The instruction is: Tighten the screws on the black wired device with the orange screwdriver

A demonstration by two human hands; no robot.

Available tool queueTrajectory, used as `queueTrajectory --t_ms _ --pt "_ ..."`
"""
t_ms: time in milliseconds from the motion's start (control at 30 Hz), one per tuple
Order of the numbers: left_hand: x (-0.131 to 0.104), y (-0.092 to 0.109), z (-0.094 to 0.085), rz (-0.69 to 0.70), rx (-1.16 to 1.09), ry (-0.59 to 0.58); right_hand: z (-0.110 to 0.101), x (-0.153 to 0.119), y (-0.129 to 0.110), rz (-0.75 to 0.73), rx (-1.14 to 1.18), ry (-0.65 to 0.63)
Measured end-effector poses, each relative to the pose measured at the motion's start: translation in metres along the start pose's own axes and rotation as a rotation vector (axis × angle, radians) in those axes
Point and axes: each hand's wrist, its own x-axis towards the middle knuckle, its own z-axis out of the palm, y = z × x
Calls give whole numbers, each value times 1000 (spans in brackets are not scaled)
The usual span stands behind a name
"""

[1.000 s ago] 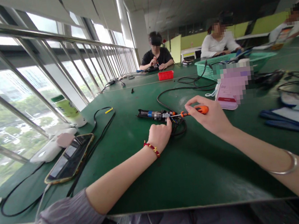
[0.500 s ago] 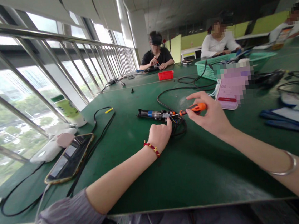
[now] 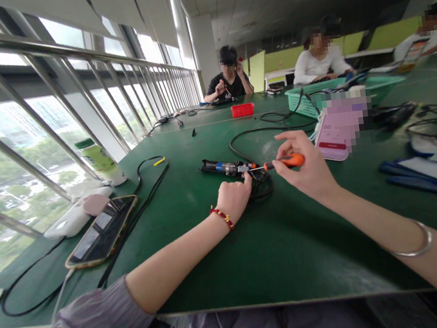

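In my right hand [image 3: 305, 164] is an orange and black screwdriver [image 3: 294, 160], pinched between thumb and fingers. Its thin shaft points left and its tip meets a small grey metal part of a black tube-shaped device [image 3: 221, 168]. The device lies on the table, with a blue band around its body and loose wires [image 3: 260, 176] at its right end. My left hand [image 3: 233, 200] rests beside it, fingers curled and the index finger pressed on the grey part. The curled fingers hide what lies beneath them.
A phone [image 3: 102, 232], a white power bank [image 3: 78, 214] and a green cup [image 3: 100, 161] stand left by the railing. A second phone [image 3: 335, 132] leans before a green basket [image 3: 302, 103]. Gloves [image 3: 432, 174] lie right; a red box [image 3: 242, 110] sits far back. People sit across the table.
The screwdriver handle has turned and shifted slightly right, and the fingers of my right hand have curled in more. My left hand stays put. A person across has raised a hand to the head.
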Motion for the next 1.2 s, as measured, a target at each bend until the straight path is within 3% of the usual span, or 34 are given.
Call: queueTrajectory --t_ms 167,367,567,767,1000,1200 --pt "1 0 2 -16 -1 6 -1 -1 -1 119 -34 -84" --pt "0 0 1 0 -1 7 -1 0 -2 -21 26 17" --pt "-1 0 -1 -7 -6 6 -2 0 -4 113 -42 -82" --pt "1 -1 1 -2 -4 1 -1 0 -3 -23 21 16" --pt "0 0 0 -14 -8 7 -2 1 -2 148 -12 -108" --pt "0 -1 0 -2 -8 5 0 1 -2 1 28 17"
